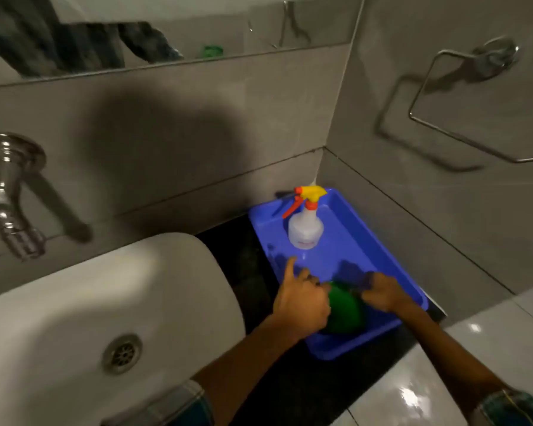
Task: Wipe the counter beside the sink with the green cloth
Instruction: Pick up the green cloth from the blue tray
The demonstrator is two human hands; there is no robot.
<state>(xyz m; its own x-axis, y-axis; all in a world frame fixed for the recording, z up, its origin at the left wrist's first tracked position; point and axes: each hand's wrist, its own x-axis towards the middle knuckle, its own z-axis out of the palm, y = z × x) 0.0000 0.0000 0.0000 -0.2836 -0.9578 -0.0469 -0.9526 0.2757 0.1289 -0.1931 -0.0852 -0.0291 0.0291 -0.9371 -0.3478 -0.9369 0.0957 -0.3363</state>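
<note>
Green cloth: we see the bunched green cloth point(345, 312) lying in the near end of the blue plastic tray point(366, 241), wedged between both hands.
Left hand: our left hand point(300, 302) is curled against the cloth's left side, fingers folded in, index finger pointing up and away over the tray floor; whether the folded fingers actually pinch the fabric we cannot tell.
Right hand: our right hand point(382, 292) presses on the cloth's right upper edge with fingers bent down onto it; the fingertips are blurred, so we cannot tell whether the hold is closed.
Tray: it sits on the dark stone counter point(246, 259), its far end pushed into the corner of the grey tiled walls, its near corner reaching the counter's front edge.
Spray bottle: a translucent white spray bottle with a yellow and orange trigger head point(306, 224) stands upright in the tray's far half, well apart from the cloth.
Sink: the white ceramic basin point(105, 302) lies left of the counter strip, a chrome wall tap point(10, 195) above it.
</note>
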